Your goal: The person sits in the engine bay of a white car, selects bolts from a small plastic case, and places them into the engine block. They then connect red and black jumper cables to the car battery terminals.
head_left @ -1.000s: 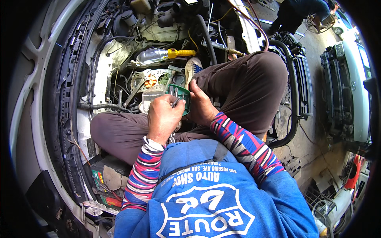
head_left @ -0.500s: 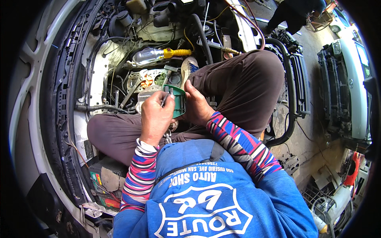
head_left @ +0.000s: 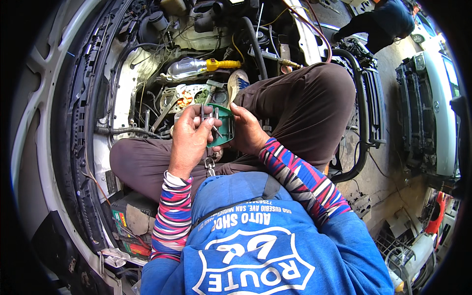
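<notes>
In front of my lap, my right hand (head_left: 250, 132) grips a small green plastic case (head_left: 227, 119) by its right side, thumb along the upper edge. Thin metal pieces lie in or across the case. My left hand (head_left: 189, 140) is closed at the case's left side, thumb and fingers pinching thin dark metal rods (head_left: 215, 129). One rod stands up between the fingers and another slants over the case. Their exact kind is too small to make out. Just beyond the case is a metal engine part (head_left: 169, 100) with round openings, orange and green material in some of them.
I sit inside an engine bay, legs folded. A yellow-handled work lamp (head_left: 189, 68) lies beyond my hands. My shoe (head_left: 237, 83) rests beside the engine. Hoses and cables surround it. A battery (head_left: 132, 226) is at lower left. Another person (head_left: 381, 24) stands far right, near a white car (head_left: 435, 113).
My left hand has turned and opened out slightly, so more metal rods show between its fingers. The case has shifted a little right. The far person has moved slightly.
</notes>
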The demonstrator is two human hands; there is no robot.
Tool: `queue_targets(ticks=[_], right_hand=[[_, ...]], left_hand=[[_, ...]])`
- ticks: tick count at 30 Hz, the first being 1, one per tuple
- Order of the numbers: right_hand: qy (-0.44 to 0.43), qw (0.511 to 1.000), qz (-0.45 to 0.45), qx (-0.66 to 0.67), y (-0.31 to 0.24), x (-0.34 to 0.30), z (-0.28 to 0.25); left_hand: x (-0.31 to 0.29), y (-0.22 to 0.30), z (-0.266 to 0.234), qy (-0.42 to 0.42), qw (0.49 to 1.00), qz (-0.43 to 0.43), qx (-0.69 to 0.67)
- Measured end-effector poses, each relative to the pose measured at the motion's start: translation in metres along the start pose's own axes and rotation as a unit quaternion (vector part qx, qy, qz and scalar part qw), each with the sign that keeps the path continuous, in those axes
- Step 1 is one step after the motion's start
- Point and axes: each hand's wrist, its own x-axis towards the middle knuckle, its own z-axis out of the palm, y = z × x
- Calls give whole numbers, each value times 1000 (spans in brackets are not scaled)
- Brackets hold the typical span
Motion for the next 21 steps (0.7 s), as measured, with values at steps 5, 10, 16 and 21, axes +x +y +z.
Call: queue_targets(ticks=[5,10,16,21], right_hand=[[-15,1000,7,-1,0,1,-2],[12,1000,18,3,1,1,-3],[26,1000,8,-3,1,0,-2],[22,1000,14,-9,0,1,-2]], left_hand=[[3,-4,-2,-3,1000,4,12],[7,-10,-2,-20,998,17,51],[13,-11,-2,-2,986,112,122],[16,-5,-1,4,982,79,172]])
